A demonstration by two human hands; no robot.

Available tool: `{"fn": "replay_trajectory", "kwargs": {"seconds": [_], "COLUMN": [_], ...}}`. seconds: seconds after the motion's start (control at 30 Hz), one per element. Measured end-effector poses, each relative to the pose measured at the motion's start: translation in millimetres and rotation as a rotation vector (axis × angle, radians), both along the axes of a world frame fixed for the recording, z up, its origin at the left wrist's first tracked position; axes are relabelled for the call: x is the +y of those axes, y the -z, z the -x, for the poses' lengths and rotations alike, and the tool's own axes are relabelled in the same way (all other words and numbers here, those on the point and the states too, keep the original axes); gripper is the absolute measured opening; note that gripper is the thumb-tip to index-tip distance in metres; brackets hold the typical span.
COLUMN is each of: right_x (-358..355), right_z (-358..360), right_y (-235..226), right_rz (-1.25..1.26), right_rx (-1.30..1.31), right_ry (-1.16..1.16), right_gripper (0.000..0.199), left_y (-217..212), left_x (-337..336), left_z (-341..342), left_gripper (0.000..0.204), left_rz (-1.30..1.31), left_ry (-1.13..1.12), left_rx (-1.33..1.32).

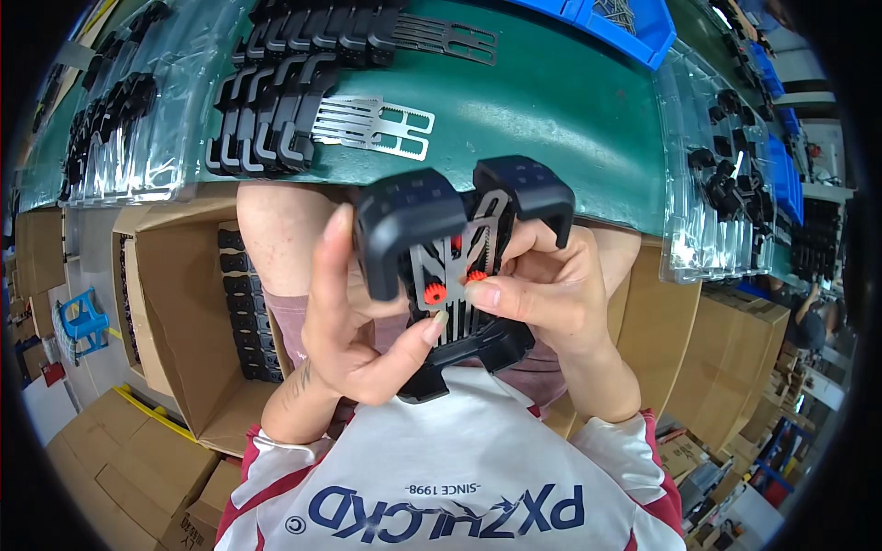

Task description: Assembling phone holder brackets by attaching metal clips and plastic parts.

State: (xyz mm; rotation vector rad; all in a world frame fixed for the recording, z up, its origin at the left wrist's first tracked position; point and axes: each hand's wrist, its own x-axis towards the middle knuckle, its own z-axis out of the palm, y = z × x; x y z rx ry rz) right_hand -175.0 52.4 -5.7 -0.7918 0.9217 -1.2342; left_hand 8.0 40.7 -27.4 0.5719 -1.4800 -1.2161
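Note:
Above my lap I hold a black plastic clamp-type holder (413,216) with hooked arms at its far end and a black base (482,354) at the near end. Slotted, toothed metal plates (480,234) run down its middle. A red gear (435,293) sits on the left plate; another red gear (476,275) is by my right thumb. My left hand (354,331) grips the holder's left side, its thumb near the left gear. My right hand (556,285) closes around the right side, thumb tip at the second gear. Its other fingers are partly hidden behind the holder.
On the green table (542,119) lie rows of black hooked brackets (276,110) with toothed metal plates (377,124). A blue bin (625,28) stands at the back. Clear trays of black parts (726,174) flank both sides. An open cardboard box (188,321) sits left of my legs.

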Motion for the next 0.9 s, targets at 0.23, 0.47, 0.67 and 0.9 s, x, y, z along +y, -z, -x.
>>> {"fn": "replay_trajectory", "kwargs": {"seconds": [0.23,0.47,0.67,0.9], "right_x": [-3,-3,-14,-128], "right_z": [-1,2,11,89], "right_y": [-10,-5,-16,-64], "right_rz": [-0.078,0.035,0.027,0.22], "right_rx": [-0.015,0.158,0.185,1.062], "right_ry": [0.062,0.06,-0.083,0.265], "right_gripper": [0.011,0.006,0.009,0.013], "left_y": [-12,-7,-4,-2], "left_x": [0,-6,-12,-10], "left_z": [6,5,-3,-18], "left_gripper": [0.088,0.091,0.094,0.098], "left_rz": [-0.444,-0.227,-0.147,-0.416], "left_ry": [0.007,0.024,0.026,-0.026], "left_rx": [0.173,0.032,0.067,0.253]}}
